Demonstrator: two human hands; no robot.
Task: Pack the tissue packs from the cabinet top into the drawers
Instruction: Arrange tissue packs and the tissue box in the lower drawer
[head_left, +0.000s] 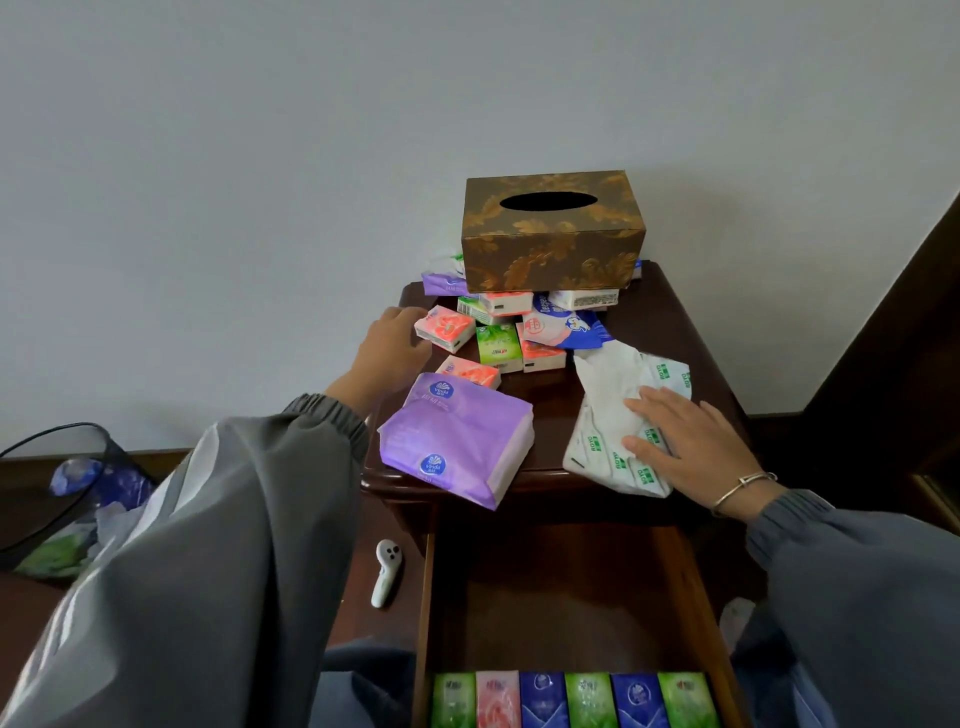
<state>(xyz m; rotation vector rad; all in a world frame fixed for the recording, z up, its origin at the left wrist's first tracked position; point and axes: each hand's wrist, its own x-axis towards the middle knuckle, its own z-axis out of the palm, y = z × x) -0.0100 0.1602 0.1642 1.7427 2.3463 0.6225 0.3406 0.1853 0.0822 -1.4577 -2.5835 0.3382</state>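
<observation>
Grey sleeves on both arms; left hand (395, 348) at the left end of a small pink pack (445, 328), fingers curled against it, actual grip cannot tell; right hand (696, 447) flat with fingers spread, pressing on a crumpled white pack (608, 415) with green print, silver bracelet (743, 491) on that wrist; big purple pack (457, 436) between the hands, overhanging the front edge of the dark wood surface (675, 322); more small packs (498, 349) heaped behind, brown-gold tissue box (550, 228) sitting on top of the rear ones; drawer (561, 597) pulled open below, row of packs (571, 699) standing at its near end, green, pink, blue; black mesh bin (62, 493) far left; white handheld device (387, 571) lying left of the drawer
</observation>
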